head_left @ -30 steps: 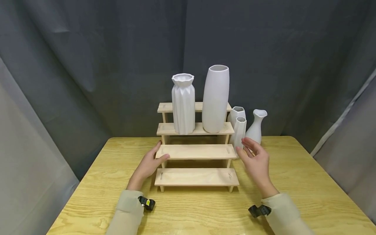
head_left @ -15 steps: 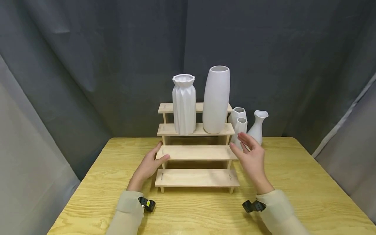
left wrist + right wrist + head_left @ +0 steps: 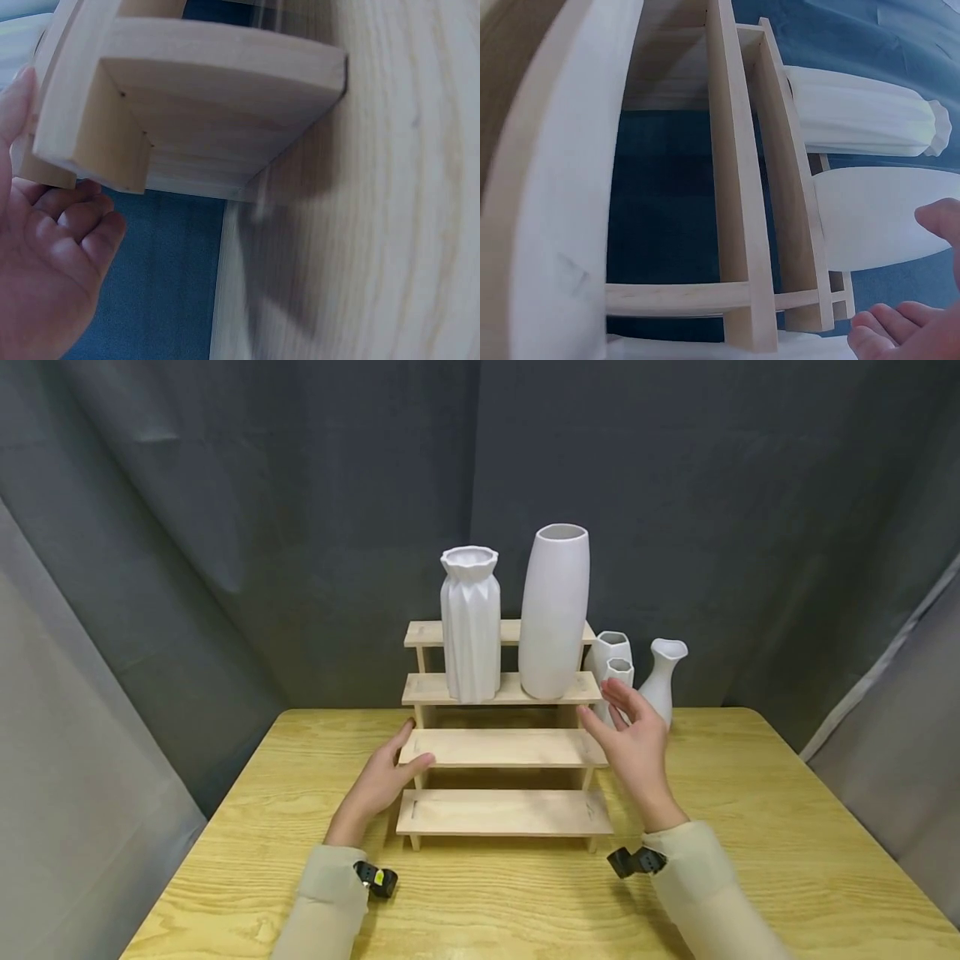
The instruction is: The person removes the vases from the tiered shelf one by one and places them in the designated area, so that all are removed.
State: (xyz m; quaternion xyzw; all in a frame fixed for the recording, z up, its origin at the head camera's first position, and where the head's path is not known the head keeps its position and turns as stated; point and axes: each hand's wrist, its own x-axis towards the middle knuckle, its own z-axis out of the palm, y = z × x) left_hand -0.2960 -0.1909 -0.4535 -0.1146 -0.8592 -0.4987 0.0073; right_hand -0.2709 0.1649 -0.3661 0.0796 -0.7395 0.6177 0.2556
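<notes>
A four-tiered wooden display stand (image 3: 504,746) stands on the table. My left hand (image 3: 377,785) holds the left end of its second-lowest shelf, thumb over the top. In the left wrist view the left hand's fingers (image 3: 79,217) curl under the shelf end. On the second shelf from the top stand a pleated white vase (image 3: 471,635) and, to its right, a taller smooth white vase (image 3: 555,610). My right hand (image 3: 633,756) is by the stand's right side, fingers spread and holding nothing. In the right wrist view, its fingertips are beside the smooth vase (image 3: 885,217).
Behind my right hand, partly hidden, stand two faceted white vases, a larger one (image 3: 611,643) and a smaller one (image 3: 619,668). A flared-neck white vase (image 3: 660,681) is right of them. Dark curtains (image 3: 337,527) hang behind the wooden table (image 3: 262,827).
My right hand has moved left and a little forward, from in front of the white vases toward the stand's right edge. My left hand stays on the shelf end.
</notes>
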